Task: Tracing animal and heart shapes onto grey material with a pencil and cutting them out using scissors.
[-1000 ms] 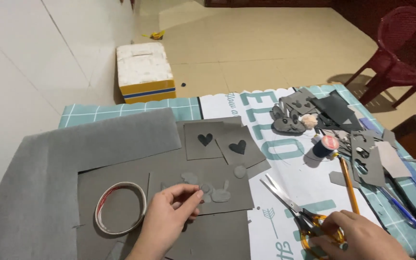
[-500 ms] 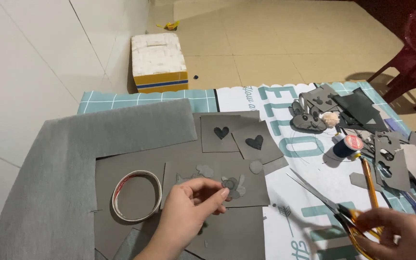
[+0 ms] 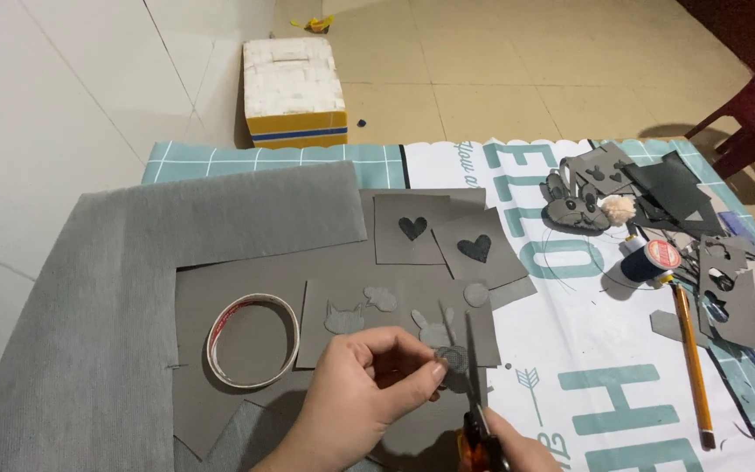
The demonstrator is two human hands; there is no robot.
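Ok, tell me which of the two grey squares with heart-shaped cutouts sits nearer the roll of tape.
The left, squarely set grey square with a heart-shaped cutout; it lies closer to the white roll of tape. The other heart square is tilted and lies to its right.

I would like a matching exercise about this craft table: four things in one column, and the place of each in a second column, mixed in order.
Things:
1. tape roll
2. pencil
3. small grey round piece
4. foam box

Places:
A. on the floor beyond the table
B. pinched in the left hand
C. on grey sheets, left of the hands
D. lying at the table's right side

Pairs: 1-C, 2-D, 3-B, 4-A
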